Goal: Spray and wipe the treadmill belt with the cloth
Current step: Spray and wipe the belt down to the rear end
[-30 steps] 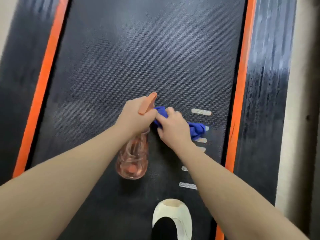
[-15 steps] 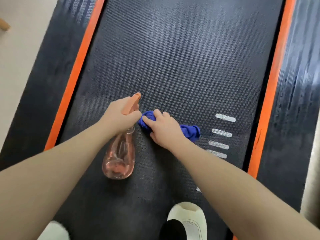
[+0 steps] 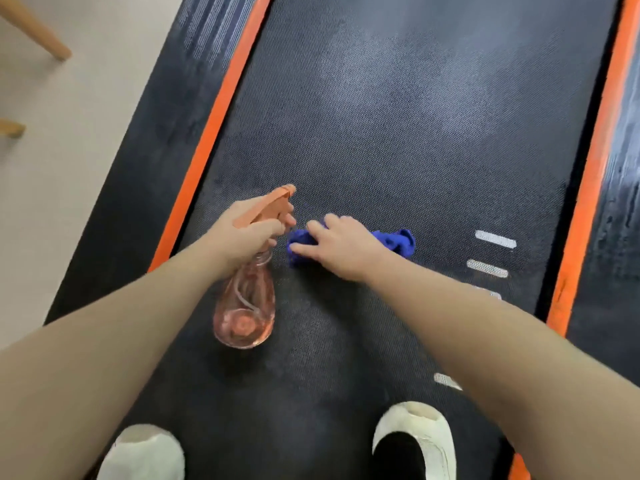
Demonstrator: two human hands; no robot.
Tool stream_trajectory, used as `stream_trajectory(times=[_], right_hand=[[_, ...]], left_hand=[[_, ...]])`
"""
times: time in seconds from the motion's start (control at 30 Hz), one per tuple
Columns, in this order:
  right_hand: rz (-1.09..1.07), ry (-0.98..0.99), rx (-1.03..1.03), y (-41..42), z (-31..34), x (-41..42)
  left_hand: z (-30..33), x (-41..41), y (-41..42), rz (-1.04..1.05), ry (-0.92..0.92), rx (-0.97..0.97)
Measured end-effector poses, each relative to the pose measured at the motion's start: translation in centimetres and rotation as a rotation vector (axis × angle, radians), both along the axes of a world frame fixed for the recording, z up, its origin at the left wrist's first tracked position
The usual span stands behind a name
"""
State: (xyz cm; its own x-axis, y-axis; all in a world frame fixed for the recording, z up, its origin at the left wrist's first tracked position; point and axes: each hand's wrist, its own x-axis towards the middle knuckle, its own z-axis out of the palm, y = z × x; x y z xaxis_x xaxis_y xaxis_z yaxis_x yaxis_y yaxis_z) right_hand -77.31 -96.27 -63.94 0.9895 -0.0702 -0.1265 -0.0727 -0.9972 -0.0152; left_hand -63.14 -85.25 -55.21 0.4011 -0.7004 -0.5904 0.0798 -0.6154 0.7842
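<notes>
The dark textured treadmill belt [image 3: 398, 133] runs up the middle of the head view between orange strips. My left hand [image 3: 242, 237] grips the neck of a clear pink spray bottle [image 3: 246, 306] with an orange trigger head, held above the belt, nozzle aimed forward. My right hand [image 3: 343, 244] presses a crumpled blue cloth [image 3: 398, 240] flat on the belt, just right of the bottle. Most of the cloth is hidden under the hand.
Orange side strips [image 3: 211, 133] and dark side rails [image 3: 152, 133] border the belt. White dash marks [image 3: 495, 239] lie on the belt at right. Two white slippers [image 3: 415, 441] stand on the belt's near end. Beige floor and wooden furniture legs [image 3: 38, 32] lie at left.
My right hand has slid the cloth leftward across the belt, away from the white dashes. The view has shifted left, so the floor and the left slipper now show.
</notes>
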Motion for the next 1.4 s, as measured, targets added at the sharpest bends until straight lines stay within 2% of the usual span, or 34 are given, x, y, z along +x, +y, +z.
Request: stream_trajectory(times=[0.03,0.13,0.17,0.23,0.33,0.4,0.47,0.53,0.6,0.67,0.7,0.8,0.93,1.1,1.17,1.27,1.4], right_hand=[[-0.094,0.004,0.011,-1.2,0.1,0.3],[-0.683,0.082,0.107,-3.2,1.3,1.1],[-0.745,0.11,0.093,-2.8,1.2,1.1],[-0.649,0.11,0.066,-0.3,1.4,1.5],[-0.294,0.031,0.132,4.2,0.7,1.7],[-0.18,0.063,0.149,5.2,0.4,1.9],[-0.243,0.043,0.138,5.0,0.7,2.6],[-0.501,0.015,0.112,4.2,1.4,3.4],[-0.716,0.091,0.101,2.9,2.0,4.2],[-0.682,0.128,0.125,2.4,3.1,4.4],[-0.657,0.123,0.145,2.4,3.8,4.1],[-0.711,0.111,0.197,2.9,5.0,2.1],[-0.766,0.194,0.165,3.5,6.0,-1.3],[-0.883,0.182,0.161,2.9,7.1,-3.6],[-0.966,0.185,0.187,2.8,6.9,-3.7],[-1.083,0.159,0.272,2.6,5.8,-2.8],[-1.086,-0.009,0.316,3.0,3.9,2.7]], left_hand=[[0.0,0.7,0.4,0.003,-0.013,-0.026],[0.2,2.5,2.6,0.038,-0.024,-0.066],[0.0,2.9,3.2,0.057,-0.026,-0.064],[-0.3,3.4,4.3,0.072,-0.024,-0.045],[-0.6,3.9,4.6,0.06,-0.019,0.0],[-0.6,4.1,4.5,0.037,-0.001,0.018],[-1.0,4.4,4.6,0.013,0.009,0.025],[-1.4,4.6,4.6,0.014,-0.013,0.041],[-1.8,4.9,4.8,0.059,-0.121,0.061],[-2.1,5.2,5.3,0.105,-0.313,0.101],[-2.1,5.3,5.7,0.126,-0.346,0.114],[-2.0,5.5,7.0,0.113,-0.243,0.166],[-2.8,4.4,8.5,-0.004,-0.217,0.248],[-2.8,2.2,8.3,-0.268,-0.12,0.17],[-2.6,1.4,7.6,-0.355,-0.171,0.161],[-2.6,1.5,6.8,-0.288,-0.25,0.164],[-3.0,4.9,6.4,-0.042,-0.198,0.116]])
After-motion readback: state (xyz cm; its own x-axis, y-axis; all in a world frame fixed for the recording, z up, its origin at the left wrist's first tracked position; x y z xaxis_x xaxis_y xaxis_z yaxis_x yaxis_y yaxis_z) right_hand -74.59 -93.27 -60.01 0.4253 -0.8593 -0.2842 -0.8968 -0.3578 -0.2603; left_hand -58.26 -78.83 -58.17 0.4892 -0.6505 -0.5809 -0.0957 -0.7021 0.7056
